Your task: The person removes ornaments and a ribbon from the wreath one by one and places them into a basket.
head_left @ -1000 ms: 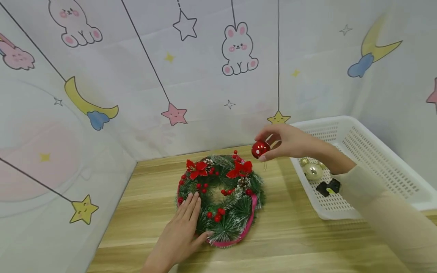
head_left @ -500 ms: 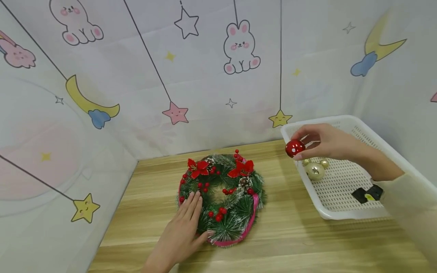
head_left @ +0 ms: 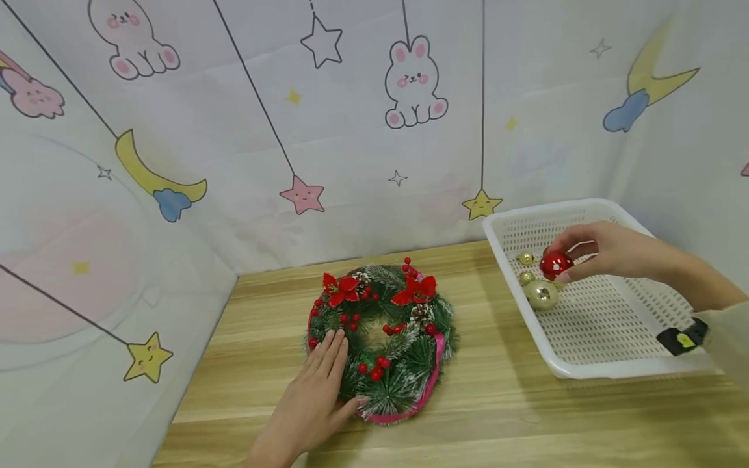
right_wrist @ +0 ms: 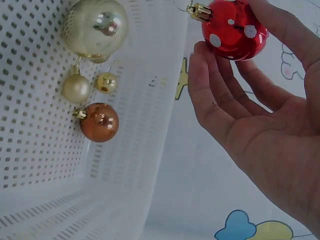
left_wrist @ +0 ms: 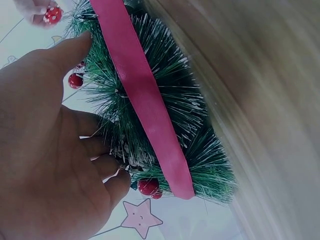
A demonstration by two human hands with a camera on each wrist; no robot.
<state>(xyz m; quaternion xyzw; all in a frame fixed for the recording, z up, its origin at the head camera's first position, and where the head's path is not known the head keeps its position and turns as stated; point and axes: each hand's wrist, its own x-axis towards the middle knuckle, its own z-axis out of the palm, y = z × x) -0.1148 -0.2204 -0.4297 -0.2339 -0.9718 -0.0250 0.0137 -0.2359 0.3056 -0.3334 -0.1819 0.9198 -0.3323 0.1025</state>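
Your right hand [head_left: 608,250] pinches a red bauble [head_left: 555,264] between thumb and fingertips, holding it over the far left part of the white basket [head_left: 591,367]. The bauble is a glossy sphere dotted with white spots and topped by a gold metal cap, which shows clearly in the right wrist view [right_wrist: 234,29].

The basket is rectangular plastic with a perforated mesh floor and walls. In it, just below the red bauble, lie a large shiny pale-gold ball [head_left: 541,294] and two small matte gold balls [head_left: 525,259]. The right wrist view also shows a glittery copper ball [right_wrist: 100,122] beside them.

Your left hand [head_left: 310,400] rests flat, fingers straight, on the near left rim of the wreath [head_left: 381,341], with the thumb against its near edge. It grips nothing. The wreath is a ring of bristly green needles with white-frosted tips, set with round red berries, two red fabric poinsettias [head_left: 339,289] and small pine cones. A smooth pink ribbon [left_wrist: 145,100] runs along its outer edge. It lies flat on the wood-grain table [head_left: 503,416], well apart from the basket.

A black band [head_left: 679,338] with a yellow mark sits at your right wrist. The backdrop [head_left: 234,130] is soft white fabric printed with rabbits, stars and moons.
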